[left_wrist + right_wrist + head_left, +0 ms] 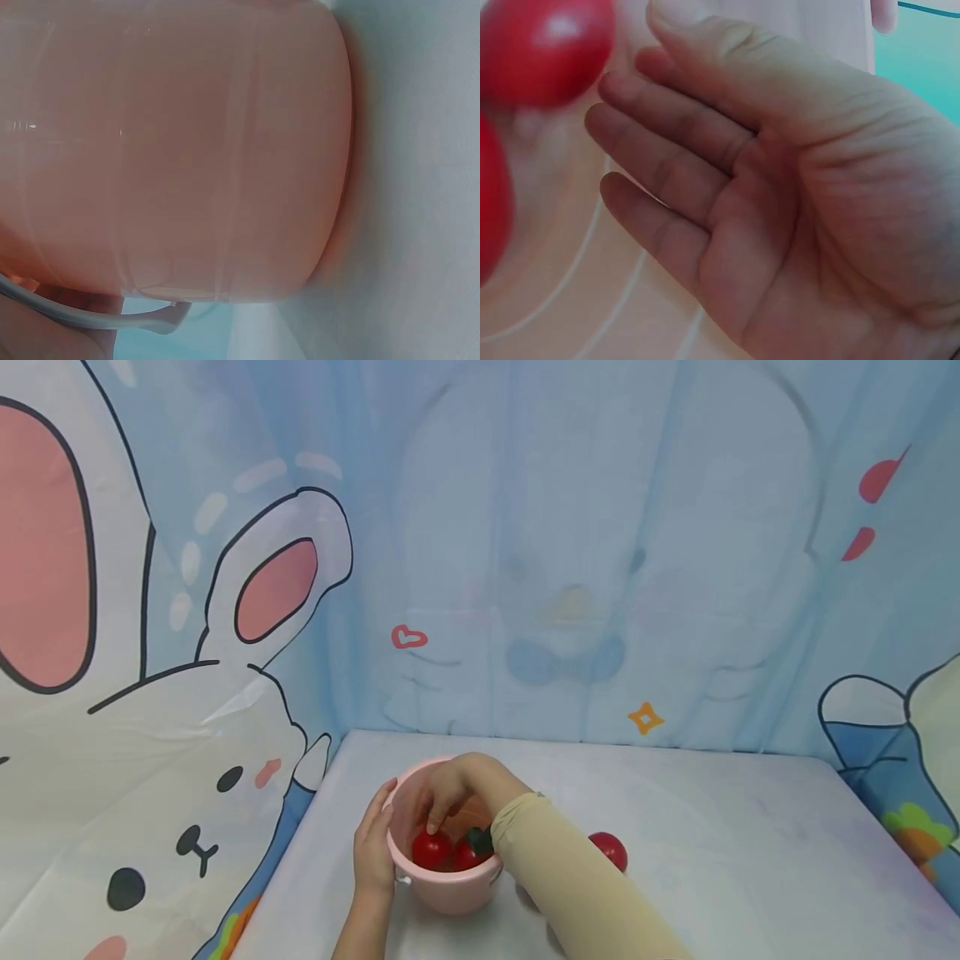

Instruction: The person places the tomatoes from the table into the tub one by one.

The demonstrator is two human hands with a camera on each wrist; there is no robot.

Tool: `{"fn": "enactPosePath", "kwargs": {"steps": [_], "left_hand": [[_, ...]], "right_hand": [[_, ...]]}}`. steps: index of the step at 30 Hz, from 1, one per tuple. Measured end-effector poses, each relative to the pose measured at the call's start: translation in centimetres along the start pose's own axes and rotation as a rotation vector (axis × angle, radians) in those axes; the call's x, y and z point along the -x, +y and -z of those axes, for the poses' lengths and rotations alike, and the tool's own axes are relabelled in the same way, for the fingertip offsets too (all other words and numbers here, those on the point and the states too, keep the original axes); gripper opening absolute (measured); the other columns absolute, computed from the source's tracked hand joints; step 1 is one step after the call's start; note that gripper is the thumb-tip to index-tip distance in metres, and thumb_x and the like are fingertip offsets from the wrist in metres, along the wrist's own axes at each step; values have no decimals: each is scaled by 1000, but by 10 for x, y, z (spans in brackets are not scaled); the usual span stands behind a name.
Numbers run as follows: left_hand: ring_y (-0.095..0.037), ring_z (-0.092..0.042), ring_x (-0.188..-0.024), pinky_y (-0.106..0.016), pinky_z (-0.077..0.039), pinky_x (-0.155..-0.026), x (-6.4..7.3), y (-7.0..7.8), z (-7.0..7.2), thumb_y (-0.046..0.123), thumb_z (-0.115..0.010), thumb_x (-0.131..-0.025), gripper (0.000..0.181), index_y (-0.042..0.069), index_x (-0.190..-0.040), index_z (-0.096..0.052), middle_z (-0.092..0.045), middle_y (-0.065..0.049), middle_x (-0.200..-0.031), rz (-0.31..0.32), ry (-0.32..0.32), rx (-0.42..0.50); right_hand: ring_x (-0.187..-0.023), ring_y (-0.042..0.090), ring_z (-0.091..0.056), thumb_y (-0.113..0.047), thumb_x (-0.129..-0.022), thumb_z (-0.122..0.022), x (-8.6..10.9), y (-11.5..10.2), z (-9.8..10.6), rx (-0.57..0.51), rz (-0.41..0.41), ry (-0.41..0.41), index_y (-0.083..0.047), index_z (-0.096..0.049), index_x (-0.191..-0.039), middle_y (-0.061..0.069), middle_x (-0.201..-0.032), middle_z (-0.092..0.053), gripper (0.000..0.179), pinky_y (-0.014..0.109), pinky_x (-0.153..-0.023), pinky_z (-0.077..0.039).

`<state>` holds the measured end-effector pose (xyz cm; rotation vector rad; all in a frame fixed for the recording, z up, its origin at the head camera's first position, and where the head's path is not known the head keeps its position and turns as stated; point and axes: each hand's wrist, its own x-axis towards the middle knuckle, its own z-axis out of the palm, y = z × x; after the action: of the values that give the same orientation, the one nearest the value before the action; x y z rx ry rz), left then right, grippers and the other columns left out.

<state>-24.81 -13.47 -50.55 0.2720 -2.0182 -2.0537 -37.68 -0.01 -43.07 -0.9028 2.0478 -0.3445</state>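
A pink bucket (pixel 453 891) stands on the table, its wall filling much of the left wrist view. My left hand (pixel 372 850) rests along the bucket's left side, fingers fairly straight against the outside near the rim. My right hand (pixel 448 787) reaches down inside, over a red tomato (pixel 431 852). Beside that lies a second red tomato (pixel 468 853) with a dark green top. In the right wrist view, the right hand (pixel 757 187) has loosely extended fingers and nothing in its palm. Two glossy red tomatoes lie past the fingertips, one of them a tomato (pixel 544 52) at upper left.
Another red, rounded item (pixel 611 850) sits right of the bucket, partly behind the right sleeve (pixel 577 885). Edges of further rounded things show beside the sleeve, too covered to identify. A grey handle (pixel 112 319) hangs at the bucket's side. A printed curtain (pixel 562 568) stands behind the table (pixel 735 843).
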Motion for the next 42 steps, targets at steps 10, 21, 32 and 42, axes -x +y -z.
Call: {"fn": "enactPosePath", "kwargs": {"steps": [10,21,32,42], "left_hand": [[-19,-36,-147,-48,-39,-114,-1,0,1,42,-41,-104,37,43,-139,-52,-46,13,-151,-6,-6,-8],[-22,-36,-147,-52,-39,-113,-1,1,-1,39,-38,-105,38,39,-140,-51,-45,9,-153,-17,-19,-9],[-18,-35,-147,-49,-38,-115,2,4,-2,38,-37,-105,37,41,-139,-52,-46,15,-151,-7,-22,6],[-16,-37,-146,-46,-38,-116,1,4,1,34,-35,-106,38,38,-140,-52,-47,13,-151,-2,-24,28]], "right_hand": [[-115,10,-55,-23,-94,-65,6,-3,3,53,35,20,-23,-66,-128,-11,-121,-63,34,34,-102,-52],[-121,11,-56,-40,-95,-62,40,-11,17,125,38,181,-33,-65,-130,-13,-127,-63,37,37,-103,-51],[-126,16,-57,-43,-96,-58,132,35,19,24,135,410,-23,-62,-134,-10,-129,-65,43,43,-104,-49],[-121,16,-61,-50,-91,-64,204,136,-44,-148,-76,575,-36,-62,-129,-10,-130,-64,40,49,-101,-51]]}}
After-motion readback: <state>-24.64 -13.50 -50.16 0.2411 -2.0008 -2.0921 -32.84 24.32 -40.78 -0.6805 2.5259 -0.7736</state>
